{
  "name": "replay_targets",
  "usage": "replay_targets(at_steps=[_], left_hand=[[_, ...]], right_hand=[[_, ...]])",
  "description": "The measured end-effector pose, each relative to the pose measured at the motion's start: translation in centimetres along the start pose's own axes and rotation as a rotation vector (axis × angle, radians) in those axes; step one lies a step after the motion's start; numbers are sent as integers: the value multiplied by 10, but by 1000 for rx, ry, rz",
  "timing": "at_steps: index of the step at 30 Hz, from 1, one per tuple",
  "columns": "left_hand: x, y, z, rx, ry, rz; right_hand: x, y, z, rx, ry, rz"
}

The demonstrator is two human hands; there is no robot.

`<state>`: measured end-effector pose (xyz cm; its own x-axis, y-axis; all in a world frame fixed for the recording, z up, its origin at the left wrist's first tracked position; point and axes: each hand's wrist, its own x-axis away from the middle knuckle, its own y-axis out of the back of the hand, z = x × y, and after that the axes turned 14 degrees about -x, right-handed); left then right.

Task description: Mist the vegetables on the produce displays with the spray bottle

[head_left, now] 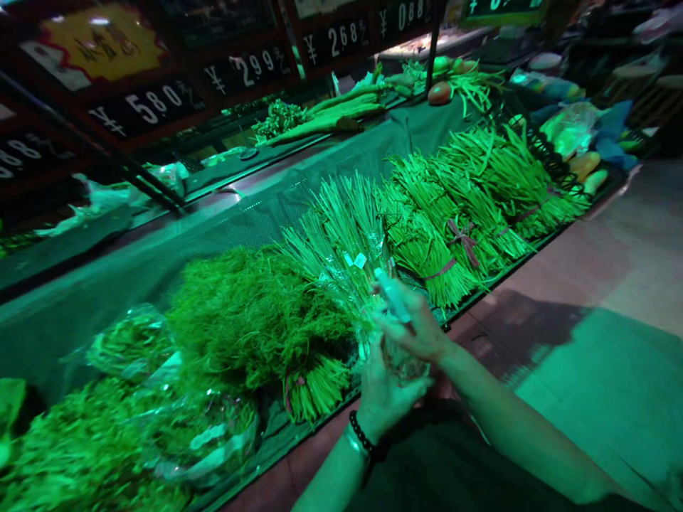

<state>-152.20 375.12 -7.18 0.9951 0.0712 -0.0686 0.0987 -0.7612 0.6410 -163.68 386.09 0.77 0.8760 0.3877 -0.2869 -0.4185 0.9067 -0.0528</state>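
Covering green counter (133, 277), bundled greens (341, 235).

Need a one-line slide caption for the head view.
At a green-lit produce stall, the left hand grips a plastic-wrapped bundle of green stalks while the right hand holds a small pen-like tool over it.

Bundle wrap (368, 284): clear plastic film, glossy, crinkled, held in both hands. Tool (393, 297) in the right hand (413, 327): smooth, light-coloured, apparently plastic. Bracelet (361, 432) on the left wrist: dark, glossy beads. Surface (299, 206): dark woven mesh cloth, matt. Ties (463, 238) on the stalk bundles: matt ribbon. Price boards (149, 107): dark, glossy panels. Floor (613, 284): smooth, matt.
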Motion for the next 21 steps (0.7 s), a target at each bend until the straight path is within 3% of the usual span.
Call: replay_targets(at_steps=[4,7,12,21], left_hand=[[4,-20,-11,98,-89,23],[4,-33,-15,131,-188,41],[7,-46,-14,149,-289,83],[11,-58,-14,140,-249,212]], right_hand=[[5,45,11,-49,-4,-162],[14,63,18,18,-4,-252],[32,75,16,-44,-67,-317],[46,88,8,-63,-15,-355]])
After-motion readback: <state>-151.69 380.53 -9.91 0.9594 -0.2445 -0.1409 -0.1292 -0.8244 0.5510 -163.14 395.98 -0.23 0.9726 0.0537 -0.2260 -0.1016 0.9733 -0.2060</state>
